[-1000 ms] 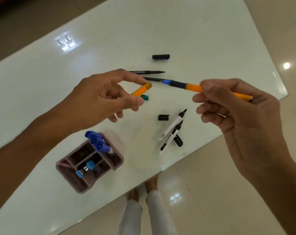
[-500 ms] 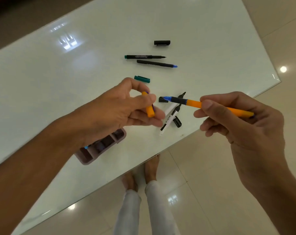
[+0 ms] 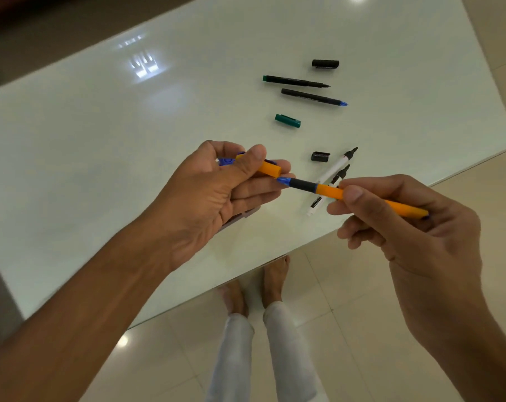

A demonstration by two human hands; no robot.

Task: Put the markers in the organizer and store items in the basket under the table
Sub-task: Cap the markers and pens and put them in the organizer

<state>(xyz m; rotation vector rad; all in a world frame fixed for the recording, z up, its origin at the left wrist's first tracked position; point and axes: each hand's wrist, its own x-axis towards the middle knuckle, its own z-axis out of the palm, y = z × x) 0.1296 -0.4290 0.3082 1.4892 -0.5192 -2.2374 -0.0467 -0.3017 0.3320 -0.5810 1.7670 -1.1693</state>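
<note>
Your left hand [image 3: 217, 195] pinches the cap [image 3: 270, 168], right hand [image 3: 414, 227] grips the pen [image 3: 330, 190]; misaligned, the tip skids off the cap's mouth.

The left hand [image 3: 217, 192] is raised palm-up, forearm running to 7 o'clock, thumb and fingers pinched closed. The right hand [image 3: 405, 227], at its 3 o'clock, is also pinched closed, forearm trailing toward 5 o'clock.
</note>
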